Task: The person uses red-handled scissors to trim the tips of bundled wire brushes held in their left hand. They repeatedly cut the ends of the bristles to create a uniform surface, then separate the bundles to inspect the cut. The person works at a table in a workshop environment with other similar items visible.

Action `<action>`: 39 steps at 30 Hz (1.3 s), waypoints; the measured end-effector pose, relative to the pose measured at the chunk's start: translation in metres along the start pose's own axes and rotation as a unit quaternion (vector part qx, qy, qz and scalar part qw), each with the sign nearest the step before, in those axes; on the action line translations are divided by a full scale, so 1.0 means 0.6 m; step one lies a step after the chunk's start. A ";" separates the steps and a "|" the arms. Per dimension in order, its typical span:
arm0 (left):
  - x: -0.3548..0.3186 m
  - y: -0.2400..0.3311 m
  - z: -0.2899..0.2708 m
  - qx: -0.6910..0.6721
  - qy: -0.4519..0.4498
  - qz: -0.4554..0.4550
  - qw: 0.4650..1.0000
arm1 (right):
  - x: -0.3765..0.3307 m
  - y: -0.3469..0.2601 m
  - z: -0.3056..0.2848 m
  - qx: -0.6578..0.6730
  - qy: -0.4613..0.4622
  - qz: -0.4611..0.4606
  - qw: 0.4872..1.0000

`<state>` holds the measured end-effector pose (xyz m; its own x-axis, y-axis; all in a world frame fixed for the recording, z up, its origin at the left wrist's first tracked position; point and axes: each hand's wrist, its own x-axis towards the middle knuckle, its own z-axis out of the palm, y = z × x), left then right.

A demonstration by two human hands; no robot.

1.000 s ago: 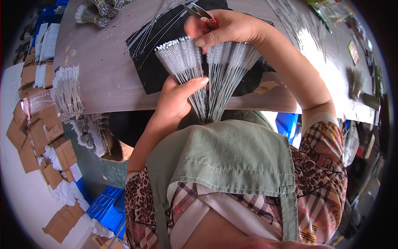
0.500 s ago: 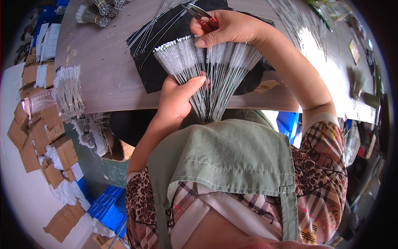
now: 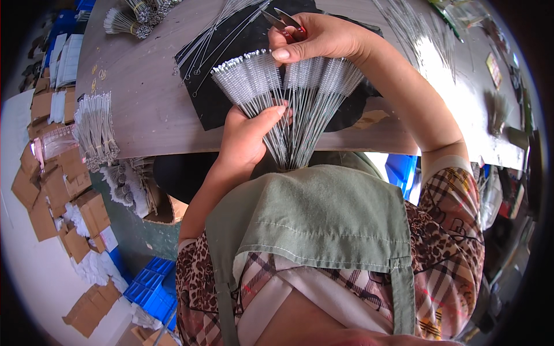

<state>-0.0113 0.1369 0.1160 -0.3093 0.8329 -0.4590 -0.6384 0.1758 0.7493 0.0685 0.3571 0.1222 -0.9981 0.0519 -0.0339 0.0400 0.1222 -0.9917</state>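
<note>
A fanned bundle of thin wire brushes (image 3: pixel 314 86) with white bristle tops and twisted metal stems stands in front of my apron. My left hand (image 3: pixel 247 134) is closed round the stems on the bundle's left side, thumb lying across them. Above the bristles, my right hand (image 3: pixel 314 39) holds small red-handled scissors (image 3: pixel 296 32), blades pointing up and left. Its thumb and forefinger come together at the brush tops; whether they pinch a brush there I cannot make out. The lower ends of the stems run down behind the apron (image 3: pixel 323 213).
A black cloth (image 3: pixel 213 109) lies on the table (image 3: pixel 144 104), with loose looped wires (image 3: pixel 202 55) on it. Bundled brushes (image 3: pixel 97 130) stand at the table's left edge, others (image 3: pixel 124 23) lie farther back. More wires (image 3: pixel 418 40) lie right. Blue crates (image 3: pixel 151 282) and cardboard (image 3: pixel 89 308) are lower left.
My right hand with the scissors has shifted very slightly to the right, and the scissors have turned a little. My left hand keeps its hold on the brushes.
</note>
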 end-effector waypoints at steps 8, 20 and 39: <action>0.001 -0.001 0.004 0.016 0.000 0.022 1.000 | 0.006 0.009 -0.008 0.039 -0.069 -0.033 0.996; 0.003 -0.001 0.001 0.011 -0.004 0.015 1.000 | -0.004 -0.030 0.019 0.040 0.027 -0.010 0.999; 0.003 -0.004 -0.004 0.029 -0.010 0.033 0.999 | 0.005 -0.025 0.016 0.026 0.013 0.029 0.999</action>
<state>-0.0119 0.1366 0.1120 -0.3347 0.8538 -0.3987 -0.5746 0.1504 0.8045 0.0644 0.3456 0.1356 -0.9925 0.0834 -0.0893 0.0950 0.0674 -0.9932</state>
